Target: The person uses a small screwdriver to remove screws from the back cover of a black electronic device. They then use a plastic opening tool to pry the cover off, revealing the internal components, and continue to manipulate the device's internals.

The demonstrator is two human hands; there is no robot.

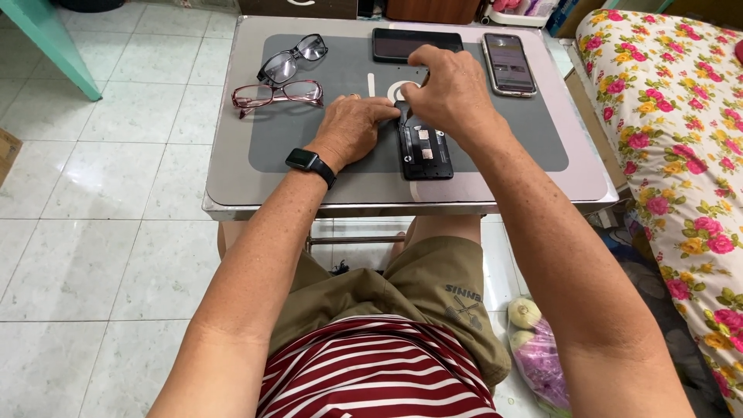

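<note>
Centrally, on a small grey table [232,166], an opened black phone [424,151] is laid flat with its back cover off and its inner parts exposed. Its left edge is pressed by the left hand [352,128], whose fingers are laid flat against the upper side of the phone; a black watch [309,164] is worn on that wrist. The phone's top end is gripped by the right hand [449,89], arched over it with the fingertips curled down onto the upper edge. Beyond the hands, a dark tablet [402,42] and a second phone [508,63] with a lit screen are laid side by side. To the left, black glasses [292,59] and red glasses [277,94] are set near each other. A flowered cloth [673,124] is seen at the right.
</note>
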